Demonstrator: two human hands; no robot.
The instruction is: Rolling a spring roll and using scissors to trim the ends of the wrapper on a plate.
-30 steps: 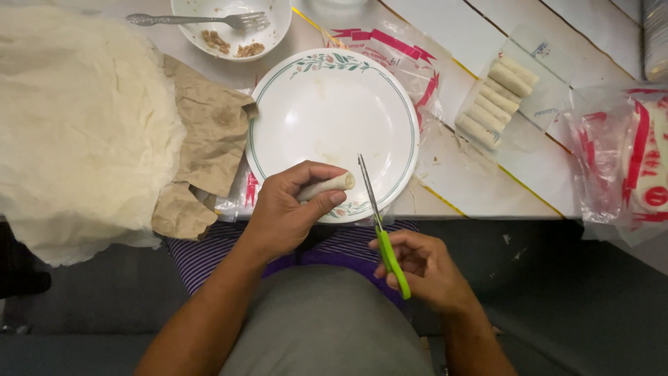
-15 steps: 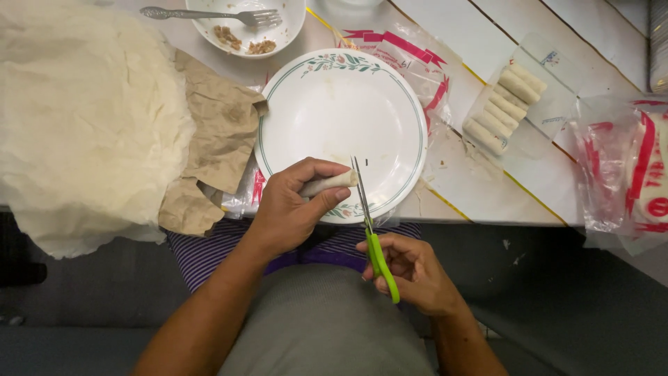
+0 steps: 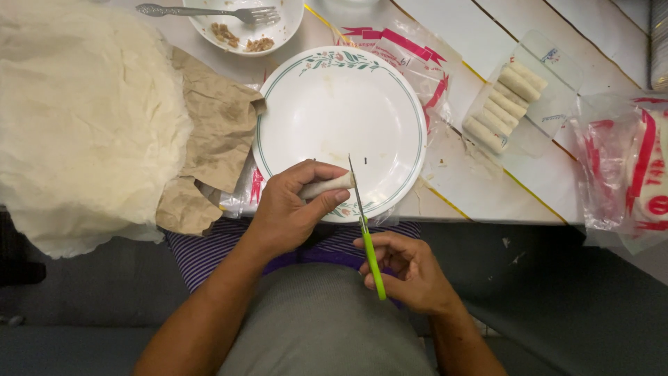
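Note:
My left hand (image 3: 289,209) grips a pale rolled spring roll (image 3: 328,186) over the near rim of a white plate with a floral border (image 3: 334,104). My right hand (image 3: 407,271) holds green-handled scissors (image 3: 367,237); their blades point away from me and meet the roll's right end. Both hands sit at the table's near edge, above my lap.
A stack of thin pale wrappers (image 3: 76,118) lies on brown paper (image 3: 219,139) at left. A small bowl with filling and a fork (image 3: 240,17) stands behind the plate. Several finished rolls (image 3: 504,104) lie on clear plastic at right, beside red-printed plastic bags (image 3: 626,167).
The view shifted slightly, so the table sits a bit lower in frame. The scissor blades have come in against the end of the roll; the left hand keeps its grip.

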